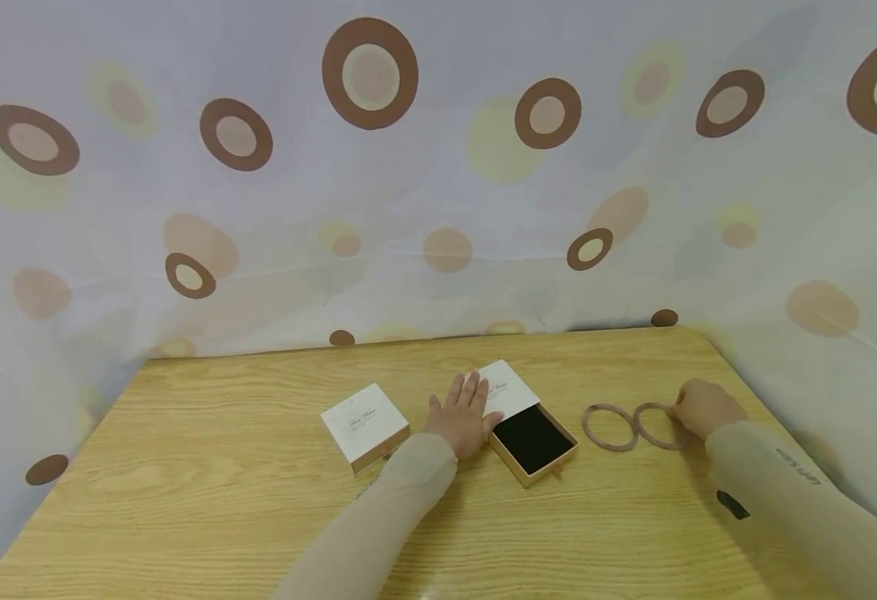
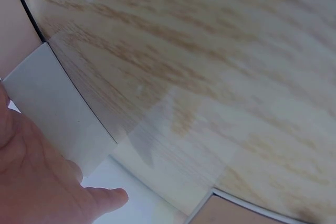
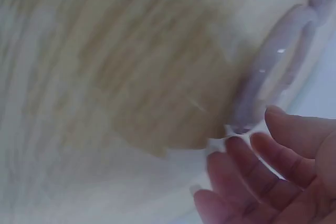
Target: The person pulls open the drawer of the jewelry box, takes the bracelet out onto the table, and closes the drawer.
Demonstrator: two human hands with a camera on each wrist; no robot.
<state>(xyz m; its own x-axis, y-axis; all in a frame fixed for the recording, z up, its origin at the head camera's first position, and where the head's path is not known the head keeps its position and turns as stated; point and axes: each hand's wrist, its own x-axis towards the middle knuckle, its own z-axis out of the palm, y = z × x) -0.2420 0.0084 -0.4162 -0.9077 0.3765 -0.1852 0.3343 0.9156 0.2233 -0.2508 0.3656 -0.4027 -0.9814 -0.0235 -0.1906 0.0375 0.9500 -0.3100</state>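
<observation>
My left hand (image 1: 462,419) lies with straight fingers over the white sleeve of a small drawer box (image 1: 508,387). The box is pulled partway out, and its black-lined inner tray (image 1: 532,439) shows. In the left wrist view the left hand (image 2: 44,182) appears palm and thumb beside the white sleeve (image 2: 65,111). On the right, two pale mauve bangles (image 1: 609,449) lie side by side on the table. My right hand (image 1: 709,408) is at the outer edge of the right bangle (image 1: 659,445). In the right wrist view its thumb and fingers stand apart, fingertips right at the bangle (image 3: 244,95).
A second white box (image 1: 366,422), with printed script on its lid, sits left of my left hand. The wooden table (image 1: 206,467) ends at a curtain (image 1: 273,217) with brown circles, which rises behind it and on both sides.
</observation>
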